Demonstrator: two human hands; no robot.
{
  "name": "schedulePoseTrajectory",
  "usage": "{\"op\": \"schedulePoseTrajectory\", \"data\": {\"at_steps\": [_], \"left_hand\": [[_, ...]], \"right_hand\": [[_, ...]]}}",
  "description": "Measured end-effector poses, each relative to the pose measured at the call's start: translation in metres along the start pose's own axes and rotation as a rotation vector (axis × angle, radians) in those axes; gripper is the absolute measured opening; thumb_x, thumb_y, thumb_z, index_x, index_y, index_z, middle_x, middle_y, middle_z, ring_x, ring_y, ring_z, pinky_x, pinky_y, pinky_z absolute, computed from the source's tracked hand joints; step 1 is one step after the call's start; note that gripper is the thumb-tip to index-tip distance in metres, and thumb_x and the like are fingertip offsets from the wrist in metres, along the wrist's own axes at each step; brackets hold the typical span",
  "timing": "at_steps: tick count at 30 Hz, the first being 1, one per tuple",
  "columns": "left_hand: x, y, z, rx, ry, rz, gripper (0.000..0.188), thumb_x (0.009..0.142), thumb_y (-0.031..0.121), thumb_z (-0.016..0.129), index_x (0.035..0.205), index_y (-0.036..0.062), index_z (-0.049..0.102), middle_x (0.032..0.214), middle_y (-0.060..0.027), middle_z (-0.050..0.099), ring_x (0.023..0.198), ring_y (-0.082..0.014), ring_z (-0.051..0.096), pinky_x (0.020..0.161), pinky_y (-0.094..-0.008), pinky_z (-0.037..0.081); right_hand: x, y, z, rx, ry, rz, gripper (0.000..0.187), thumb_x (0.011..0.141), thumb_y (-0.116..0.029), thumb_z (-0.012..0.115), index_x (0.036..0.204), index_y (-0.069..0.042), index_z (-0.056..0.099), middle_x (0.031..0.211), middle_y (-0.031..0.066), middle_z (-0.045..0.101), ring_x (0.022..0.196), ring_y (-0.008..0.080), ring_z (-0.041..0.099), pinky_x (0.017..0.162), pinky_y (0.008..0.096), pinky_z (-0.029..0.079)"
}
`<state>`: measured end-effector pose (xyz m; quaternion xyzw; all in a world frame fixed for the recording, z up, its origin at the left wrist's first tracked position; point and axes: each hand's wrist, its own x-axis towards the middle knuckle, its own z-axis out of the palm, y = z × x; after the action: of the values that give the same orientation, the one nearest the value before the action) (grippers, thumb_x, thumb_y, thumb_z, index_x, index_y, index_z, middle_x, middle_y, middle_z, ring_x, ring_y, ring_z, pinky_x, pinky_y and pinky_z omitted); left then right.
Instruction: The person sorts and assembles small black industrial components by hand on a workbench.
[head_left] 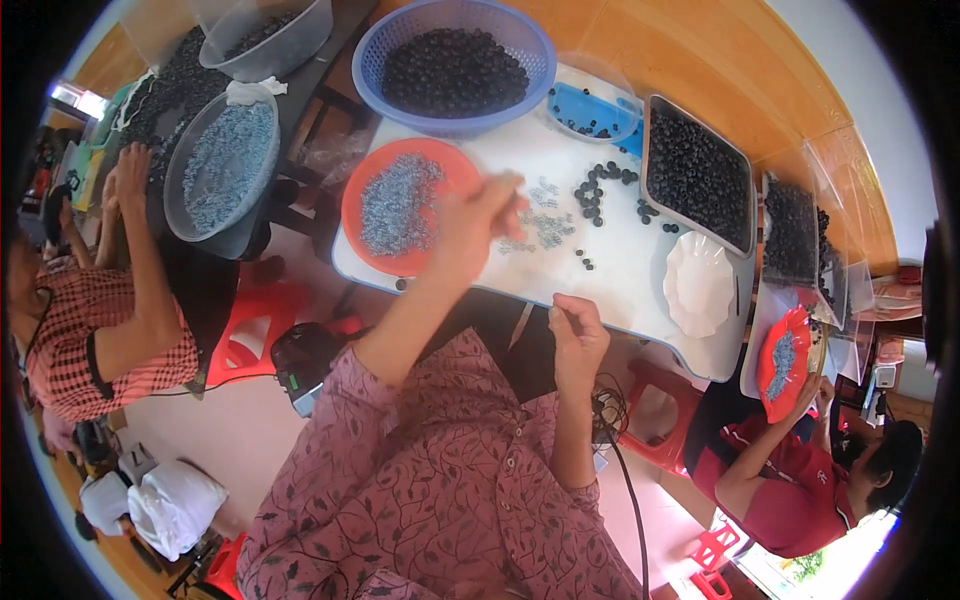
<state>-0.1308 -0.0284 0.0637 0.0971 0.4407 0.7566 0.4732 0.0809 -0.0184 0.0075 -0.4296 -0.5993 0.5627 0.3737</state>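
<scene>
My left hand (476, 228) is over the white table (622, 290), by the right side of an orange-red plate (352, 222) heaped with small grey-blue pieces (395, 205). Its fingers are bent and smeared by motion, so what they hold, if anything, is unclear. Loose grey-blue pieces (550, 230) lie on the table just past its fingertips. At the table's front edge my right hand (582, 340) is closed, thumb against the fingers; anything inside is hidden or too small to name. Black round pieces (592, 195) lie scattered farther right.
Behind stands a blue-purple basket (365, 75) of black pieces. A blue tray (585, 108), a metal tray (655, 205) full of black pieces and a white scalloped plate (698, 285) stand rightward. People work at left (110, 340) and right (790, 480). A cable (632, 490) hangs by my right arm.
</scene>
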Motion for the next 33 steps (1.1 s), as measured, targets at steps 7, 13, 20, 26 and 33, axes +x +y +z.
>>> {"op": "schedulePoseTrajectory", "data": {"at_steps": [7, 13, 20, 26, 33], "left_hand": [[0.067, 0.062, 0.015, 0.02, 0.136, 0.204, 0.031, 0.094, 0.022, 0.06, 0.102, -0.0072, 0.06, 0.09, -0.0151, 0.065, 0.064, -0.0167, 0.062, 0.061, -0.0285, 0.056], [0.049, 0.043, 0.006, 0.032, 0.144, 0.257, 0.033, 0.095, 0.022, 0.058, 0.106, -0.0087, 0.059, 0.093, -0.0158, 0.066, 0.067, -0.0172, 0.064, 0.062, -0.0282, 0.055], [-0.018, -0.03, -0.023, 0.201, 0.108, 0.146, 0.023, 0.094, 0.013, 0.059, 0.109, -0.0043, 0.061, 0.092, -0.011, 0.067, 0.065, -0.0121, 0.062, 0.059, -0.0261, 0.054], [-0.053, -0.07, -0.037, 0.188, 0.092, -0.003, 0.022, 0.094, 0.01, 0.059, 0.113, -0.0009, 0.06, 0.09, -0.0085, 0.066, 0.067, -0.0094, 0.06, 0.059, -0.0256, 0.056], [-0.06, -0.076, -0.04, 0.222, 0.095, -0.043, 0.023, 0.094, 0.01, 0.059, 0.114, -0.0017, 0.06, 0.091, -0.0083, 0.066, 0.069, -0.009, 0.06, 0.059, -0.0251, 0.057]], "right_hand": [[0.001, 0.001, 0.0, -0.058, -0.014, -0.008, 0.013, 0.087, 0.002, 0.062, 0.099, -0.002, 0.066, 0.085, -0.0014, 0.06, 0.077, 0.0061, 0.055, 0.071, 0.0204, 0.045], [0.01, -0.009, 0.005, -0.272, 0.028, -0.176, 0.012, 0.086, 0.001, 0.062, 0.097, -0.001, 0.066, 0.09, 0.0029, 0.061, 0.079, 0.0108, 0.059, 0.074, 0.0222, 0.047], [0.035, -0.003, 0.031, -0.412, -0.017, -0.347, 0.016, 0.084, 0.004, 0.062, 0.097, -0.003, 0.067, 0.086, 0.0088, 0.057, 0.069, 0.0173, 0.058, 0.06, 0.0264, 0.046], [0.052, -0.001, 0.046, -0.718, 0.017, -0.492, 0.017, 0.083, -0.003, 0.064, 0.099, -0.006, 0.067, 0.085, 0.0104, 0.056, 0.073, 0.0275, 0.06, 0.063, 0.0366, 0.049], [0.049, 0.0, 0.038, -0.724, 0.0, -0.394, 0.006, 0.082, -0.005, 0.064, 0.088, -0.006, 0.063, 0.085, 0.0108, 0.056, 0.076, 0.0307, 0.06, 0.065, 0.0399, 0.049]]}}
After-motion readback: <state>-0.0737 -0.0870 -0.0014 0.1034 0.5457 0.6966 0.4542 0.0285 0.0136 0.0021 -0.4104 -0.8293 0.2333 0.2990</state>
